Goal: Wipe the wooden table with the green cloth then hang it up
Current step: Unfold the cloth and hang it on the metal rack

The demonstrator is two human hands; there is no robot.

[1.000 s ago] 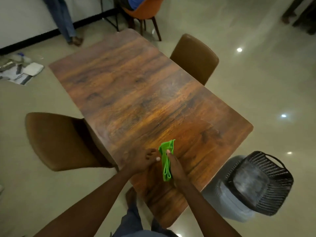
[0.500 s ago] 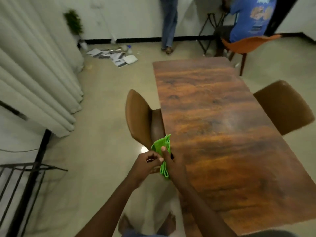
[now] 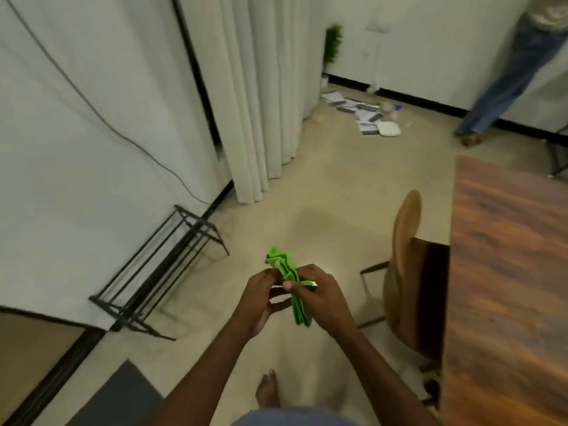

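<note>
Fingers of both hands are pinched on the green cloth, which sits folded into a narrow bundle between them, held in the air over the floor and well clear of the wooden surface off to the right. The left hand grips the bundle from one side, thumb and fingers closed on the folds; the right hand clamps it from the other, the lower end of the cloth hanging free below the knuckles. A chair stands tucked against the surface, between it and the hands.

From the look of it, wiping is over and the hanging step is under way: the person faces away from the surface, towards a black metal rack that stands against the wall on the left, near but not within reach. The next move, I would guess, calls for stepping closer, shaking the folds open with both hands, and draping the cloth over one of the top rails so it hangs evenly and does not slide off.
</note>
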